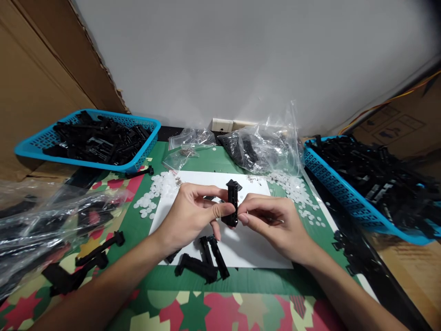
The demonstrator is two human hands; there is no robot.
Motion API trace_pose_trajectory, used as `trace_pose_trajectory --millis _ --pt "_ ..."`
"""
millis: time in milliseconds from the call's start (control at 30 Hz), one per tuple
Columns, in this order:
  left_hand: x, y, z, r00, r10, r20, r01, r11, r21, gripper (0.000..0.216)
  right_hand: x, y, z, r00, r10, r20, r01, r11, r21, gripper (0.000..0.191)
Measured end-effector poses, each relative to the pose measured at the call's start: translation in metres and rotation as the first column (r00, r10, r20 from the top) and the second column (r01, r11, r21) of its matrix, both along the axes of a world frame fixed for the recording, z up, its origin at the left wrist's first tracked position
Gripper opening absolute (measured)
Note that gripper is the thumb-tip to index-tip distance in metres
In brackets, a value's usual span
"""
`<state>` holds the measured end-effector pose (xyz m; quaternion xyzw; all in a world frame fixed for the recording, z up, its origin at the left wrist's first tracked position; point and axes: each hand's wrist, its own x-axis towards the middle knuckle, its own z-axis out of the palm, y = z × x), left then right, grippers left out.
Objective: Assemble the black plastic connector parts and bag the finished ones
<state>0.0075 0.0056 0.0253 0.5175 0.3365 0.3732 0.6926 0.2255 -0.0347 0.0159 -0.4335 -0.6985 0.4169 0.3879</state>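
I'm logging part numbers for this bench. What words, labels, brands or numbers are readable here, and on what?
No text here can be read.
cardboard box, far right: dark printed marks, too blurred to read.
black part, held between left hand and right hand: no lettering visible.
left basket, right basket, clear bag, white sheet: no print seen.

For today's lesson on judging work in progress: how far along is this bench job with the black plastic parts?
Perhaps done: a few long black plastic pieces lie at the white paper sheet's near edge. In hand: the left hand and right hand pinch one upright black plastic part. Left: both blue plastic baskets are heaped with black parts and small white discs lie scattered, so probably early.
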Motion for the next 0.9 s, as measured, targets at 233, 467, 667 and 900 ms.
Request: trace_pose_trajectory --millis 233,467,667,900 --pt "-0.001 -0.001 0.0 0.996 -0.066 0.063 0.067 0.998 -0.014 0.027 0.003 0.0 0.003 0.997 0.068 0.047 -0.072 0.993 0.096 0.014" --pt "-0.001 -0.001 -0.002 0.997 -0.066 0.038 0.068 0.996 -0.052 0.034 0.004 0.002 0.008 0.991 0.122 0.059 -0.126 0.989 0.078 0.018" --pt "0.0 -0.001 -0.003 0.997 -0.072 0.028 0.074 0.995 -0.06 0.032 0.005 0.003 0.011 0.987 0.149 0.066 -0.15 0.988 0.023 0.018" --pt "0.0 -0.001 -0.005 0.997 -0.078 0.024 0.079 0.996 -0.043 0.032 0.006 0.0 0.01 0.989 0.136 0.066 -0.134 0.991 -0.03 0.019"
